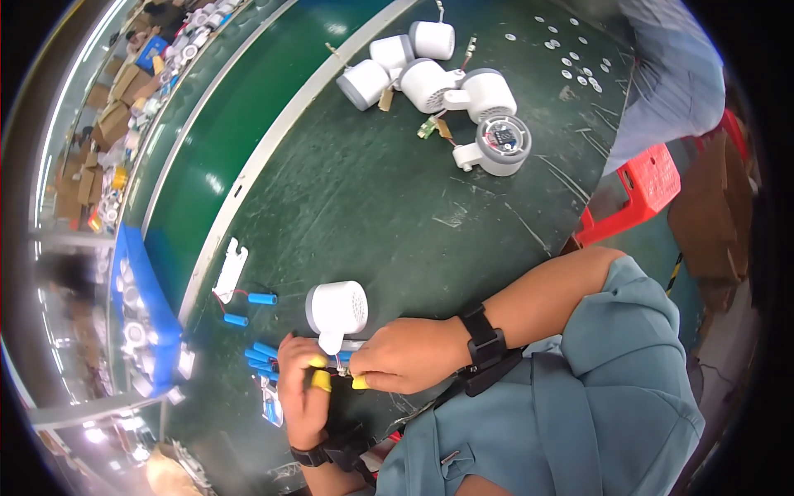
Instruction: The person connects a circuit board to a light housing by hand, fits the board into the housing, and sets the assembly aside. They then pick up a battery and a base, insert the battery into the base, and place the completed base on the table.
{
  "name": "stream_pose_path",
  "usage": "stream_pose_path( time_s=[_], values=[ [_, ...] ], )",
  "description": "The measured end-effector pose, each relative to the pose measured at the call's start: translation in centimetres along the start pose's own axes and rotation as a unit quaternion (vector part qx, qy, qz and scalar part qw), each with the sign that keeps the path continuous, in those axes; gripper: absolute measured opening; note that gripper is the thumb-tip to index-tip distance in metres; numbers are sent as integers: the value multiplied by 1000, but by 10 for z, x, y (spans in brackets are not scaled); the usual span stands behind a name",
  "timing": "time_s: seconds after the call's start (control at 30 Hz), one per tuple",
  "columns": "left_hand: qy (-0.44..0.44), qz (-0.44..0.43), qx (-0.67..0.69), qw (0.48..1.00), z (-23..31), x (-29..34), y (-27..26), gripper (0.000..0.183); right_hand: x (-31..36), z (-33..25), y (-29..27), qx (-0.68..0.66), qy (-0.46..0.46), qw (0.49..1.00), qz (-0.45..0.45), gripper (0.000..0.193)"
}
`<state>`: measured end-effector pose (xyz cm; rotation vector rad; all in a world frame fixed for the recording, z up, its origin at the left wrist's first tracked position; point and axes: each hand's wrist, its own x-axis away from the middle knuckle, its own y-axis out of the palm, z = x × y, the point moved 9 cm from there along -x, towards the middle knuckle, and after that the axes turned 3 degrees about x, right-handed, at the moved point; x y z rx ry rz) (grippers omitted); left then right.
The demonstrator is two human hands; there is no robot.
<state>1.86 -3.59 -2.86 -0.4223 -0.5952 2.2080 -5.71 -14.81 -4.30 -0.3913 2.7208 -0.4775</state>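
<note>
My left hand (301, 388) is closed in a pinch, with yellow finger cots on two fingertips. Facing it, my right hand (405, 354) is also closed, fingers curled, one fingertip in a yellow cot. Between the fingertips is a small wired part (341, 371), partly covered by the hands; its exact kind is too small to make out. Just beyond them lies a white round housing (341, 307) with a grey rim and perforated face, its short arm pointing toward my fingers. A blue cylindrical battery cell (341, 356) shows partly between the hands.
Blue battery cells (261, 357) lie beside my left hand. Farther left are a white bracket (231, 269) and another wired cell (262, 299). Several white housings (426, 85) cluster at the far side. White discs (567, 62), a person's sleeve (674, 74) and a red stool (649, 186) are right.
</note>
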Motion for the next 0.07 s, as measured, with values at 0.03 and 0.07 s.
stream_pose_path(
  time_s=[0.03, 0.07],
  values=[
    [-56, 68, 59, 994, -11, 2, -9, 31, 2, 1, 0, 8, 4, 1000, -4, 14],
    [-113, 137, 116, 977, -22, 8, -13, 39, 2, 3, 2, 31, 15, 999, -16, 16]
  ],
)
